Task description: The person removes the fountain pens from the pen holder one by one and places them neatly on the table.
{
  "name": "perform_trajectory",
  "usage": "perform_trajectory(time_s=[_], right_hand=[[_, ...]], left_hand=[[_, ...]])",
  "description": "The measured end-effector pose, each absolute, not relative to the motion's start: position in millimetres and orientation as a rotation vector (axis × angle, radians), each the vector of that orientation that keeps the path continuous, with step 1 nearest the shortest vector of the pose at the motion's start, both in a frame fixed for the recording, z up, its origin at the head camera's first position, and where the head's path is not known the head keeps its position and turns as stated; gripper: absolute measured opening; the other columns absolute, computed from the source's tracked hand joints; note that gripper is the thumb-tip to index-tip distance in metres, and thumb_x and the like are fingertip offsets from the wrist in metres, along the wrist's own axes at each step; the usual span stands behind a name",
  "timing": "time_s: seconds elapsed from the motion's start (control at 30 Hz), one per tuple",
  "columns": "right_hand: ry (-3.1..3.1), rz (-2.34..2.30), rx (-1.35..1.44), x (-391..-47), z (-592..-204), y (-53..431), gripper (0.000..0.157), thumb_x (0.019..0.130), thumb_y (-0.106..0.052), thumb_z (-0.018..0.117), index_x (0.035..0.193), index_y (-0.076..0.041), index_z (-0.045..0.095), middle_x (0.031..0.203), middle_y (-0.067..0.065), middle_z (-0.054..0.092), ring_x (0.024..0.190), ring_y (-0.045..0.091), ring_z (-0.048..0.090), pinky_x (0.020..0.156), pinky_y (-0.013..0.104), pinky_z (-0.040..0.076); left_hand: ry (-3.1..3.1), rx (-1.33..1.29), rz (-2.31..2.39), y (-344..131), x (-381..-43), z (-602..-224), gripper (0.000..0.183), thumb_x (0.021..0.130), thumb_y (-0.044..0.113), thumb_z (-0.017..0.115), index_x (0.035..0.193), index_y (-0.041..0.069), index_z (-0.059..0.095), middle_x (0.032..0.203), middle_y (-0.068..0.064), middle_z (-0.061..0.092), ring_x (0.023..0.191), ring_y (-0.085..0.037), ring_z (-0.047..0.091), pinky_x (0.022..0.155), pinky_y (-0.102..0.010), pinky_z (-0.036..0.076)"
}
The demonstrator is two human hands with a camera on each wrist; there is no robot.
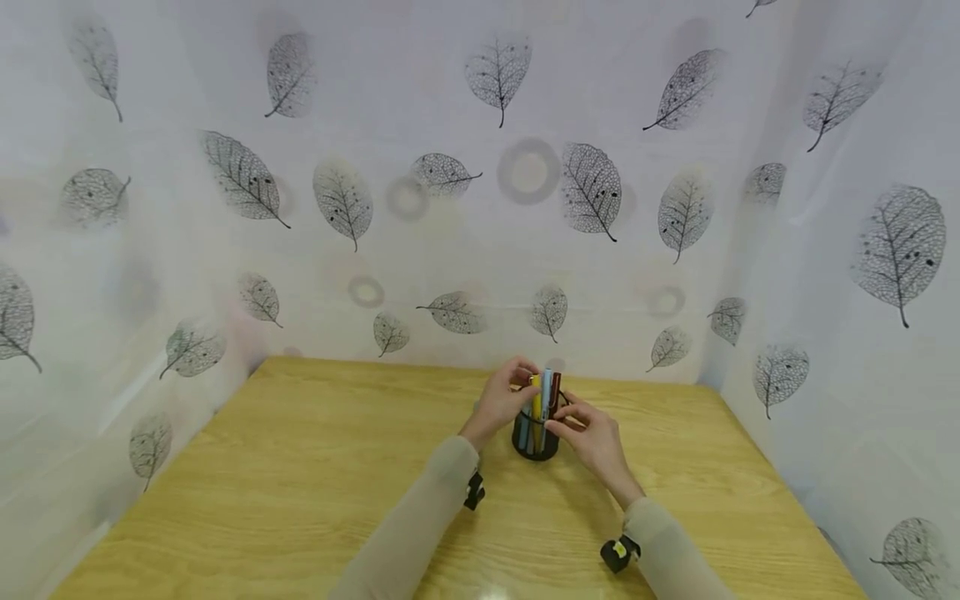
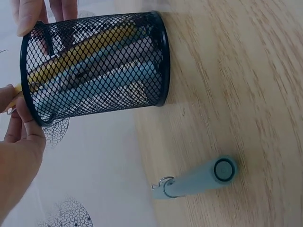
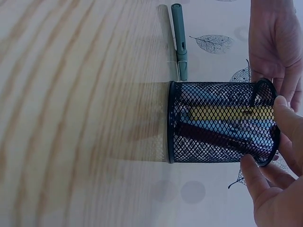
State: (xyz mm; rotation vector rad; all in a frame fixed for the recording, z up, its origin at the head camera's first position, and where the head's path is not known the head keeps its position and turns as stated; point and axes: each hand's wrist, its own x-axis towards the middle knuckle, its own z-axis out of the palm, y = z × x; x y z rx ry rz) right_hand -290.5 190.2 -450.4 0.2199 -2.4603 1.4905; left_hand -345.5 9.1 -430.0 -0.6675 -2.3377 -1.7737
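Note:
A black mesh pen holder [image 1: 536,448] stands upright on the table with several pens in it. My left hand [image 1: 501,403] is at its rim, and its thumb and finger pinch the top of a yellow pen [image 2: 18,89] whose body is inside the mesh. Beside the yellow pen, a light blue pen [image 1: 546,390] and a dark red pen [image 1: 556,385] stick out above the rim. With thumb and fingers, my right hand [image 1: 597,439] holds the holder's rim from the right. A grey-green pen [image 2: 199,180] lies on the table beyond the holder.
The wooden table [image 1: 300,467] meets a pale curtain [image 1: 450,250] printed with leaves at its back edge. More of this curtain hangs along the left and right sides. Black wrist cameras [image 1: 619,553] sit under both forearms.

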Motion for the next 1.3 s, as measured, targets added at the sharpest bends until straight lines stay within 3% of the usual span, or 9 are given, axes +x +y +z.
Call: perform_trajectory(time_s=[0.13, 0.33, 0.6, 0.9, 1.3], right_hand=[[-2.458, 1.5, 0.212, -291, -451, 191, 0.02, 0.082, -0.022, 0.08, 0.093, -0.007, 0.073, 0.145, 0.014, 0.052, 0.124, 0.035, 0.058, 0.091, 0.035, 0.057], [-2.455, 1.503, 0.225, -292, -449, 190, 0.019, 0.083, -0.022, 0.079, 0.093, -0.007, 0.072, 0.146, 0.015, 0.051, 0.123, 0.035, 0.058, 0.091, 0.035, 0.057], [-2.463, 1.517, 0.216, -290, -451, 189, 0.02, 0.083, -0.023, 0.08, 0.093, -0.007, 0.072, 0.147, 0.014, 0.049, 0.124, 0.035, 0.057, 0.091, 0.034, 0.057], [-2.454, 1.513, 0.223, -285, -446, 188, 0.019, 0.083, -0.02, 0.079, 0.094, -0.006, 0.072, 0.147, 0.014, 0.05, 0.123, 0.035, 0.058, 0.091, 0.035, 0.056], [-2.455, 1.524, 0.22, -287, -450, 189, 0.02, 0.083, -0.02, 0.079, 0.095, -0.006, 0.072, 0.148, 0.015, 0.048, 0.126, 0.035, 0.056, 0.092, 0.035, 0.056]], left_hand=[[-2.294, -0.688, -1.816, 7, -345, -427, 0.023, 0.095, 0.011, 0.065, 0.114, 0.008, 0.052, 0.108, -0.013, 0.065, 0.102, -0.025, 0.062, 0.082, -0.037, 0.054], [-2.29, -0.643, -1.815, 3, -350, -426, 0.034, 0.093, 0.016, 0.069, 0.125, 0.012, 0.061, 0.105, -0.009, 0.067, 0.097, -0.021, 0.062, 0.073, -0.029, 0.056], [-2.265, -0.572, -1.734, -5, -352, -423, 0.027, 0.091, 0.013, 0.071, 0.118, 0.008, 0.067, 0.11, -0.009, 0.069, 0.096, -0.02, 0.065, 0.083, -0.032, 0.056], [-2.218, -0.493, -1.863, -11, -353, -419, 0.022, 0.088, 0.016, 0.074, 0.108, 0.011, 0.067, 0.098, -0.006, 0.074, 0.085, -0.013, 0.064, 0.067, -0.025, 0.053], [-2.126, -0.513, -1.963, -18, -352, -414, 0.028, 0.084, 0.022, 0.079, 0.106, 0.013, 0.065, 0.09, -0.006, 0.075, 0.08, -0.014, 0.065, 0.067, -0.032, 0.053]])
